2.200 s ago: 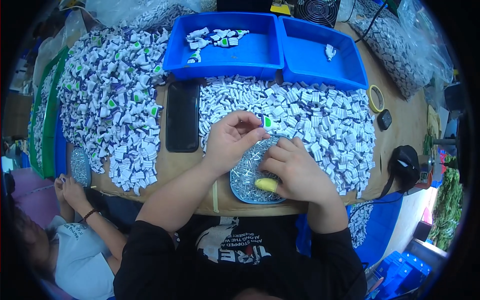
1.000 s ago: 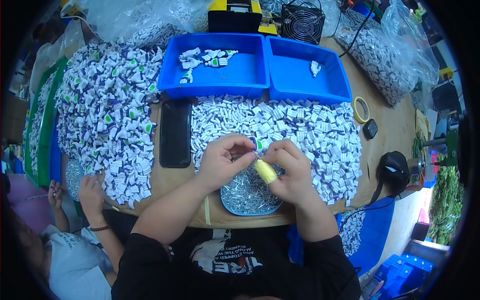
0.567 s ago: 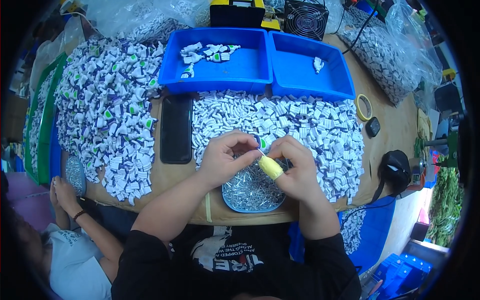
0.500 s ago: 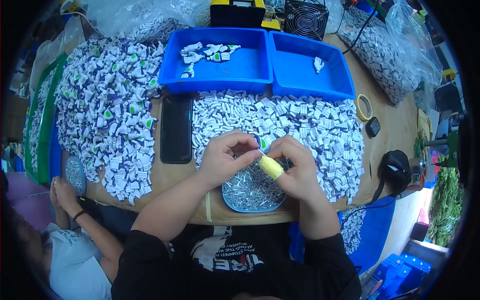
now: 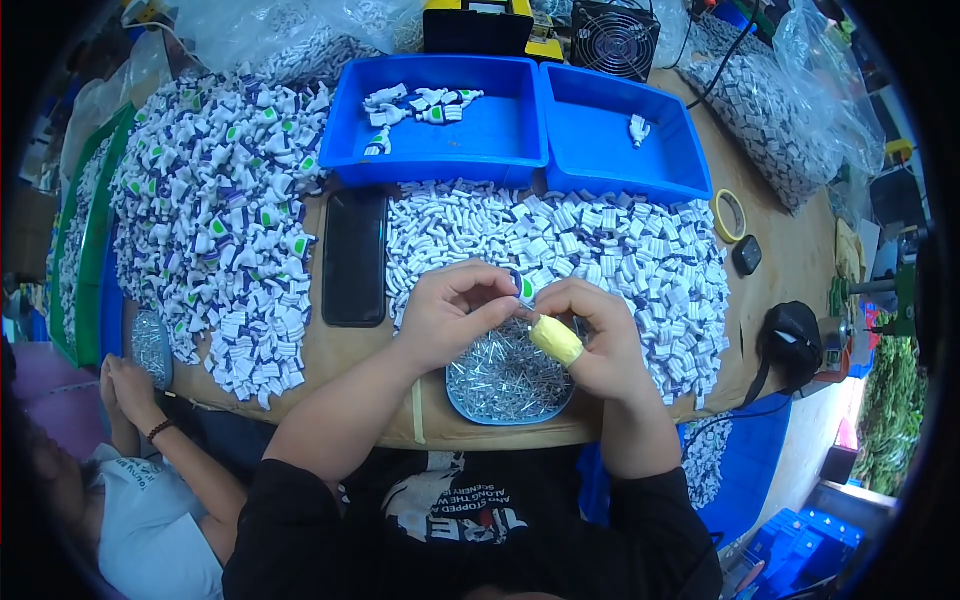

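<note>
Over a blue-rimmed dish of small metal pins (image 5: 508,385), my two hands meet fingertip to fingertip. My left hand (image 5: 448,308) is closed in a pinch on a small plastic figure piece (image 5: 526,287), white and dark blue with a green spot, partly hidden by the fingers. My right hand (image 5: 606,335), its thumb wrapped in yellow tape (image 5: 556,340), pinches a thin metal pin (image 5: 524,304) against that piece. How far the pin sits in the piece cannot be made out.
Piles of striped white parts (image 5: 640,280) and figure pieces (image 5: 215,200) flank a black phone (image 5: 354,260). Behind stand a blue tray (image 5: 490,135) with several figures and another blue tray (image 5: 610,120) with one. At left, a co-worker's hands (image 5: 130,388) rest near another pin dish (image 5: 150,350).
My right hand has shifted slightly right and down, its taped thumb drawn back a little from my left fingertips. The pin between the hands now shows more. My left hand stays put.
</note>
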`<state>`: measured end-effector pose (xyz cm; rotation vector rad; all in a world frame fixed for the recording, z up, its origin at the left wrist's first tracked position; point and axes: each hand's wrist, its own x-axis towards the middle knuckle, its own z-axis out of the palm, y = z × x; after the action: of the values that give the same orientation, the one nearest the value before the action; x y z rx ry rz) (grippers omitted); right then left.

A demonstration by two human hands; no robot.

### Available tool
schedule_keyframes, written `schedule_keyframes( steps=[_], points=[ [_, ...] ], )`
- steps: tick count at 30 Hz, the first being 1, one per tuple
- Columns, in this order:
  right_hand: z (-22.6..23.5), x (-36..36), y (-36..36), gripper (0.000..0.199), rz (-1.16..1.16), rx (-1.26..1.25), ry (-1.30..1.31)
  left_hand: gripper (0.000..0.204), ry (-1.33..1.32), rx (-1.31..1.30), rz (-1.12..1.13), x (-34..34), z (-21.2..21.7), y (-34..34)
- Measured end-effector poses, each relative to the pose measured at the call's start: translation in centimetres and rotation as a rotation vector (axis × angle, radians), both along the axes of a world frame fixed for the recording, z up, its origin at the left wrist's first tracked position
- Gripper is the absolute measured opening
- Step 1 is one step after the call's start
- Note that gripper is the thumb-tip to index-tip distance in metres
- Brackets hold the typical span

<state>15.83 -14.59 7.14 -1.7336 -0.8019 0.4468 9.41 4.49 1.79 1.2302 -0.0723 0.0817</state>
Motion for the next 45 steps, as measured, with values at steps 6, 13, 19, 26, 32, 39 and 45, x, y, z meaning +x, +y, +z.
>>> schedule_keyframes(
  steps=[6,13,19,26,32,39,45],
  points=[
    [-0.5,-0.3,-0.6,0.016,-0.017,0.070,0.252,0.014,0.052,-0.112,-0.031,0.0,0.1,0.0],
    [-0.3,-1.0,0.3,0.019,0.030,0.336,0.480,0.016,0.025,-0.113,-0.007,0.0,0.2,0.0],
    [-0.9,-0.4,-0.5,0.022,0.195,0.436,0.527,0.016,0.034,-0.134,-0.016,0.1,0.2,0.1],
    [-0.4,-0.8,0.0,0.024,0.151,0.366,0.627,0.016,0.036,-0.116,-0.004,0.1,0.5,0.0],
    [-0.7,-1.1,0.2,0.026,0.136,0.283,0.475,0.015,0.013,-0.087,0.002,0.1,0.4,0.0],
    [-0.2,-0.8,0.3,0.023,0.191,0.301,0.524,0.016,0.000,-0.071,0.006,0.1,0.0,0.2],
    [0.4,-1.1,0.4,0.030,0.240,0.162,0.632,0.017,0.012,-0.062,-0.003,0.1,0.0,0.3]
  ],
)
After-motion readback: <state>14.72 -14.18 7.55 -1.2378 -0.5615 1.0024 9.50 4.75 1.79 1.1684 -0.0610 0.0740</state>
